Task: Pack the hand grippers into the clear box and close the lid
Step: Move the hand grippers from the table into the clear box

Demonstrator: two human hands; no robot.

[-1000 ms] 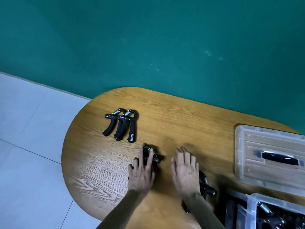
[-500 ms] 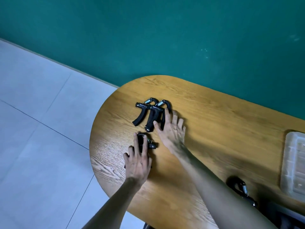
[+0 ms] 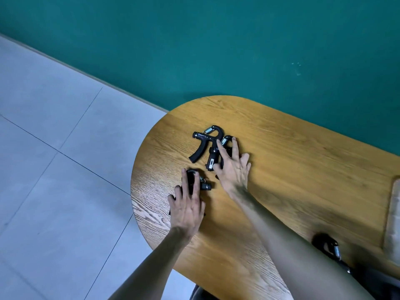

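My left grip (image 3: 187,207) lies flat, fingers straight, pressing on one gripper (image 3: 195,180) near the table's (image 3: 281,169) rounded end; nothing is curled round it yet. My right grip (image 3: 232,167) is spread wide too, its fingers (image 3: 235,148) laid over the nearer of the pair (image 3: 206,141) just beyond. From the head view, that pair lies touching, handles toward me, springs away. A fourth gripper (image 3: 331,250) sits well apart at the lower right, partly cut off. At the right edge I see a pale strip (image 3: 392,215), probably the lid or the box, though it is too blurred and cropped to tell.

I judge this to be the gathering step: nothing is lifted. Next I need to curl each hand round a handle, get a firm hold, and carry them right toward the box.
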